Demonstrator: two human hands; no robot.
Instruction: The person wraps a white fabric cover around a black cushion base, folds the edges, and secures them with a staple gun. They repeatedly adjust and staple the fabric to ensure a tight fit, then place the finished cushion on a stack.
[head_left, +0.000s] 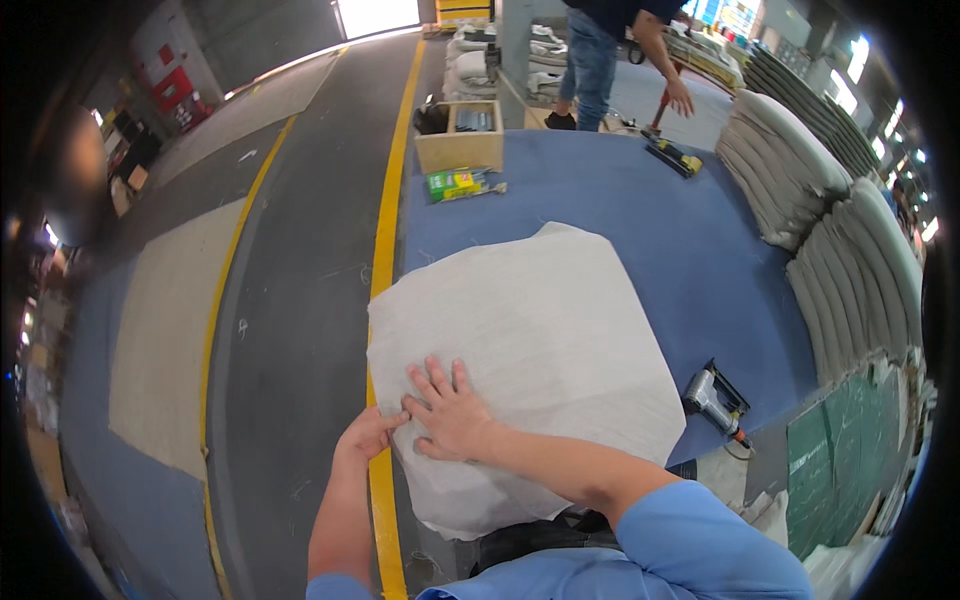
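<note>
your white cloth piece (540, 310) lies at the near left of the blue bench (560, 180), jutting past its left edge, which probably leaves the rim free for your fingers. your right hand (455, 415) presses flat on top, fingers spread, clamping nothing, seemingly to steady it. your left hand (370, 432) touches the left rim; i cannot tell whether its thumb and fingers pinch it. 1 silver staple gun (710, 396) lies toward the near right corner, likely for easy reach.
</note>
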